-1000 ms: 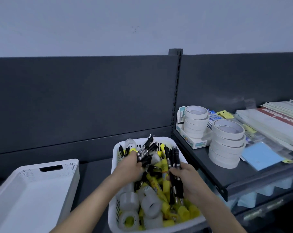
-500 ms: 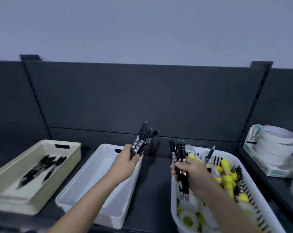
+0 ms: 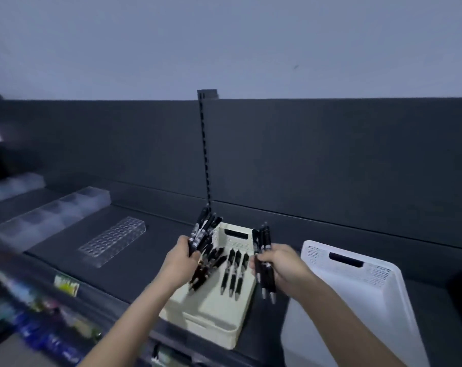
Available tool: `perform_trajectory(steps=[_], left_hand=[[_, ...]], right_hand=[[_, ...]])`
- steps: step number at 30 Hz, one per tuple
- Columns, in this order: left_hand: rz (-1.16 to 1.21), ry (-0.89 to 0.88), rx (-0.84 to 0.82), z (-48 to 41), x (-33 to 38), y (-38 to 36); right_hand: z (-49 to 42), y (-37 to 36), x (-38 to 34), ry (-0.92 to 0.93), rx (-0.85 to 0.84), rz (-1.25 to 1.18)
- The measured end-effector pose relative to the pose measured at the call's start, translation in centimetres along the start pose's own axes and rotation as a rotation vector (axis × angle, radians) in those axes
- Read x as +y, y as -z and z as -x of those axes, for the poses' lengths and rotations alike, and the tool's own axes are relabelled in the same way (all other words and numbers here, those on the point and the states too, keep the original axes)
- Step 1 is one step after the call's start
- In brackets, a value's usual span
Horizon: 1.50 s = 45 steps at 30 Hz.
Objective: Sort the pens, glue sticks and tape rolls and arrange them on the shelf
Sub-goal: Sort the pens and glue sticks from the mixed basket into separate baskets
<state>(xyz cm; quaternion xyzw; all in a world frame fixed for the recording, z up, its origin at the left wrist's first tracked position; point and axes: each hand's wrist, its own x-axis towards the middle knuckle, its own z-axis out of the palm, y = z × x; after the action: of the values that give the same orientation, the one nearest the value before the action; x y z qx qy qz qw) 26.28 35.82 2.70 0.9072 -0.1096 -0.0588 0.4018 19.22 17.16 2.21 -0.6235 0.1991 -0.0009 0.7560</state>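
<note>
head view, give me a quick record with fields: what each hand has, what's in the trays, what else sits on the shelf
left hand: grips a bunch of black pens, over the beige tray
right hand: grips a few black pens, at the beige tray's right edge
beige tray: holds loose black pens
white tray: to the right, nothing visible inside
clear holed rack: on the shelf, left of the beige tray

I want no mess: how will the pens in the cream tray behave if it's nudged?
The pens lie loose, so they would probably roll or slide. The cream tray has raised walls, likely keeping them in.
</note>
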Motion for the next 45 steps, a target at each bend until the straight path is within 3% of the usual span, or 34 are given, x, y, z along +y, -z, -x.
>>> perform_trajectory(steps=[6,11,15,19,21,24,33,45], left_hand=[[-0.14,0.049,-0.124,-3.9,-2.6,-2.3],[-0.168,0.156,-0.208,-5.8,-3.5,-3.9],[-0.356,0.087,-0.306,-5.8,-3.4,-3.9],[-0.554,-0.105,-0.216,-5.4,-2.6,-3.5],[-0.573,-0.222,-0.183,-5.2,-2.2,-3.5],[-0.549,-0.333,-0.223,-4.7,-1.3,-4.3],[-0.508,-0.525,-0.343,-1.7,4.1,-8.8],[-0.427,-0.747,-0.433,7.7,15.4,-19.0]], right_hand=[[-6.1,-5.8,2.8,-0.159,0.155,0.139],[-6.9,-6.3,3.2,-0.201,0.242,0.41],[-6.9,-6.1,3.1,-0.078,0.228,0.653],[-4.8,-5.4,3.0,0.174,0.208,1.048],[-3.3,-4.3,3.2,0.28,0.243,1.227],[-0.7,-2.3,2.9,0.294,0.307,1.398],[6.2,5.2,2.4,0.108,0.512,1.415],[18.8,19.2,3.2,0.063,0.727,1.326]])
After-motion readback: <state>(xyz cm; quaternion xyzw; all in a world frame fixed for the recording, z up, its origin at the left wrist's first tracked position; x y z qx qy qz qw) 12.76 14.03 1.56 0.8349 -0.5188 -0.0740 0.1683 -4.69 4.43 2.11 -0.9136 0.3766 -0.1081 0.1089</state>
